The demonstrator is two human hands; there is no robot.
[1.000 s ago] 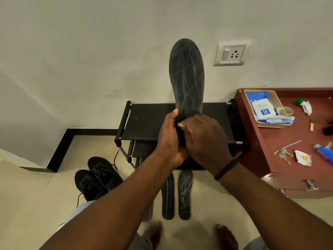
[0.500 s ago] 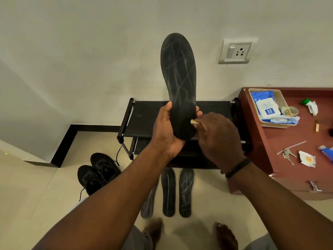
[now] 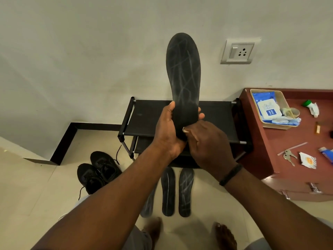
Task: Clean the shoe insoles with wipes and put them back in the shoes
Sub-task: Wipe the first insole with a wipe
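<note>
My left hand [image 3: 167, 130] grips the heel end of a black insole [image 3: 183, 73] with pale streaks and holds it upright in front of the wall. My right hand [image 3: 207, 143] presses a small pale wipe [image 3: 185, 130] against the insole's lower part; only a corner of the wipe shows. Three more black insoles [image 3: 168, 192] lie side by side on the floor below my arms, the left one partly hidden. A pair of black lace-up shoes [image 3: 99, 170] stands on the floor to the left.
A black shoe rack [image 3: 216, 112] stands against the wall behind the insole. At the right, a red-brown cabinet [image 3: 288, 139] bears a beige tray [image 3: 281, 103] with a blue wipes pack [image 3: 266, 109], keys [image 3: 289, 156], sachets and tubes. A wall socket [image 3: 237, 52] sits above. My bare feet show at the bottom.
The camera view shifted slightly. My right hand with the wipe moved down and left along the insole's heel area. My left hand kept its grip on the insole.
</note>
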